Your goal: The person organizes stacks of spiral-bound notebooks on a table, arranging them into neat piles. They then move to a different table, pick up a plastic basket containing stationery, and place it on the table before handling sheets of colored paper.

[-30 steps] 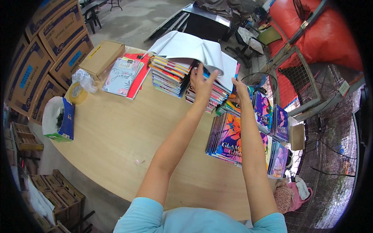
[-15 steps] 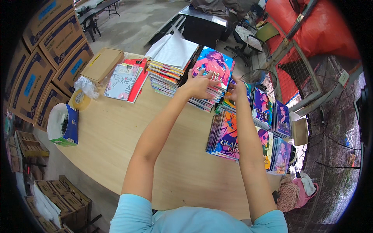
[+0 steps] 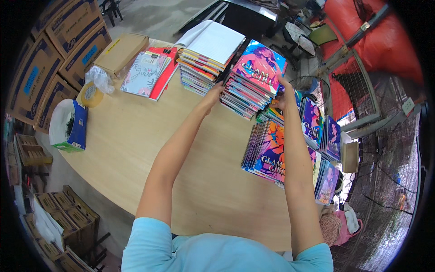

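A tall stack of notebooks (image 3: 258, 68) with a pink and blue illustrated cover on top stands at the far side of the table, between my two hands. My left hand (image 3: 212, 97) presses against the lower left side of this stack, its fingers partly hidden by the notebooks. At the right edge, my right hand (image 3: 284, 96) holds the stack with its fingers bent along the side. Left of it rises another pile of notebooks (image 3: 199, 70), topped by an open one with white ruled pages (image 3: 215, 41).
Spiral notebooks (image 3: 265, 152) lie in several piles on the right. On the left are floral notebooks (image 3: 144, 75) on a red folder (image 3: 165, 79), a flat carton (image 3: 121, 52), tape (image 3: 92, 95) and a blue-green box (image 3: 77, 127). Large cartons (image 3: 59, 63) stand beyond the table (image 3: 136, 149).
My left hand has moved off the top cover, down to the stack's left side. My right hand stays at the right side. The whole view has shifted slightly.
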Demonstrator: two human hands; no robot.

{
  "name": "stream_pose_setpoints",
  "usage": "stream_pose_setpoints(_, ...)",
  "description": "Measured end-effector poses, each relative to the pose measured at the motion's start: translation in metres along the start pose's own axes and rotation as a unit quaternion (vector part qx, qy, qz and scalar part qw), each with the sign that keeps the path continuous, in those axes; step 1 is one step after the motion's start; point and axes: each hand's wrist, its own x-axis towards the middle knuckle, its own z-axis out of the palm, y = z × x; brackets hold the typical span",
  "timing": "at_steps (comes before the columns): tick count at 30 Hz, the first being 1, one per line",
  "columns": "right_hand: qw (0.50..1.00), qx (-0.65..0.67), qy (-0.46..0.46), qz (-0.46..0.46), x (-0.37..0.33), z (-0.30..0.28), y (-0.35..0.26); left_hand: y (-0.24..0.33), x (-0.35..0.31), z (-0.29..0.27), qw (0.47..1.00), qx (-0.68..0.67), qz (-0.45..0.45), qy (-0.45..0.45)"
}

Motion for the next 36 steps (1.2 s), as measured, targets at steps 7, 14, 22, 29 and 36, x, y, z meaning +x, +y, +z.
stream_pose_setpoints(7, 0.998, -0.033, -0.043, 0.039, 0.032, -0.027, 0.009, 0.003, 0.028, -0.004, 0.997, -0.006, -0.026, -0.073)
stream_pose_setpoints(14, 0.999, -0.004, -0.04, 0.011, 0.007, 0.012, 0.005, 0.002, 0.03, -0.005, 0.993, -0.05, -0.099, -0.036)
stream_pose_setpoints(22, 0.991, 0.082, -0.104, 0.023, 0.009, -0.002, 0.016, 0.005, -0.005, 0.026, 0.971, -0.212, -0.075, -0.078)
stream_pose_setpoints(29, 0.997, -0.062, -0.014, 0.05, -0.042, 0.023, 0.008, 0.011, -0.02, 0.028, 0.95, -0.301, -0.033, -0.077)
stream_pose_setpoints(36, 0.992, -0.058, -0.04, 0.104, -0.018, -0.003, 0.009, 0.028, -0.012, 0.011, 0.95, -0.288, -0.066, -0.101)
